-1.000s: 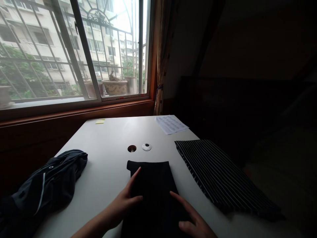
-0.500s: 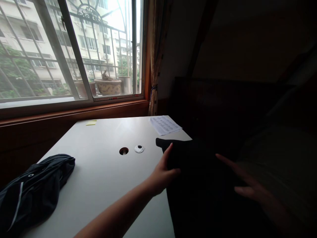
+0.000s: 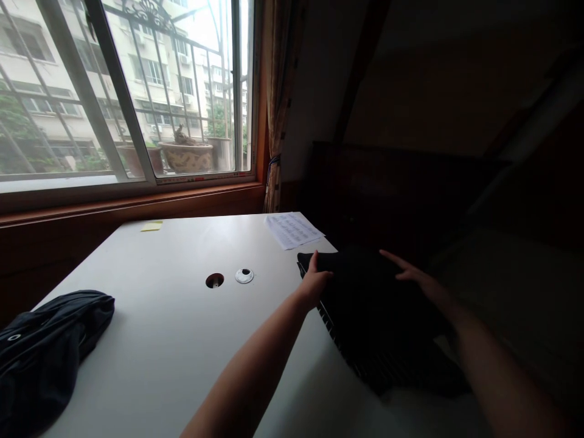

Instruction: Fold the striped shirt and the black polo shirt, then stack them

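A black cloth piece (image 3: pixel 365 298), perhaps a garment, hangs over the right side of the white table; its folds are lost in the dark. Pale stripes or ribs show along its lower left edge. My left hand (image 3: pixel 314 283) grips its upper left corner, thumb on top and the other fingers hidden underneath. On the far side my right hand (image 3: pixel 413 277) holds the upper right part, index finger stretched along it and thumb bent in. The cloth spans between both hands, its lower end spread toward me.
On the white table (image 3: pixel 173 328) lie a dark blue garment or bag (image 3: pixel 59 340) at left, printed sheets (image 3: pixel 294 230) at the back and a yellow sticky note (image 3: pixel 151 225). A cable hole (image 3: pixel 215 280) sits beside its round cover (image 3: pixel 244 275). Behind stand a barred window and curtain (image 3: pixel 274 170).
Both hands have moved forward, and my right hand has come left, closer to my left. The cloth's lower end has swung up into view, showing stripes. The view has turned slightly right.
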A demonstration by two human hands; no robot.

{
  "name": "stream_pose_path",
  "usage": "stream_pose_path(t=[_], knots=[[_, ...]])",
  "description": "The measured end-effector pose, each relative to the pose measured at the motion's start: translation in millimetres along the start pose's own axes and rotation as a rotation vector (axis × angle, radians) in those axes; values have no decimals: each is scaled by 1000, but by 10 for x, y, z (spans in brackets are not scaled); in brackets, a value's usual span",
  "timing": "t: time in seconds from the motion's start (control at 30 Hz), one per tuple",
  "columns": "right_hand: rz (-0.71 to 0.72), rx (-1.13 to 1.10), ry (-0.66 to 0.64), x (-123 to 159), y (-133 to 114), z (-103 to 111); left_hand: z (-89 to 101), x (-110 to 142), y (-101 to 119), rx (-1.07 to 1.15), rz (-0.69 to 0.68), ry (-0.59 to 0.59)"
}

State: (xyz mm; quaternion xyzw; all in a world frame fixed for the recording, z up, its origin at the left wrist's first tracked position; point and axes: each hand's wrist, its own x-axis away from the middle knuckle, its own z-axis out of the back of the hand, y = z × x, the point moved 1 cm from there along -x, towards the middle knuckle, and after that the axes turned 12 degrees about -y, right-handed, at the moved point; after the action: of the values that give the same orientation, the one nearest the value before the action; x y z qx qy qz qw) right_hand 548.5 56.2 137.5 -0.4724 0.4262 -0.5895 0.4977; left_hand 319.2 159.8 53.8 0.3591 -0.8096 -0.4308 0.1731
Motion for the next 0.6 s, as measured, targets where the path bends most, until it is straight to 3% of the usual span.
stream_pose_path(t=[0.1, 0.27, 0.47, 0.6], knots=[[-119, 51, 36, -81, 212, 30, 107, 20, -188, 31, 38, 62], [-249, -90, 26, -25, 540, 104, 134, 288, -467, 8, 34, 103], [-323, -108, -28, 232, 569, 116, -10, 503, -684, -32, -37, 6], [-319, -24, -21, 248, 531, 165, -134, 509, -679, -113, -24, 62]])
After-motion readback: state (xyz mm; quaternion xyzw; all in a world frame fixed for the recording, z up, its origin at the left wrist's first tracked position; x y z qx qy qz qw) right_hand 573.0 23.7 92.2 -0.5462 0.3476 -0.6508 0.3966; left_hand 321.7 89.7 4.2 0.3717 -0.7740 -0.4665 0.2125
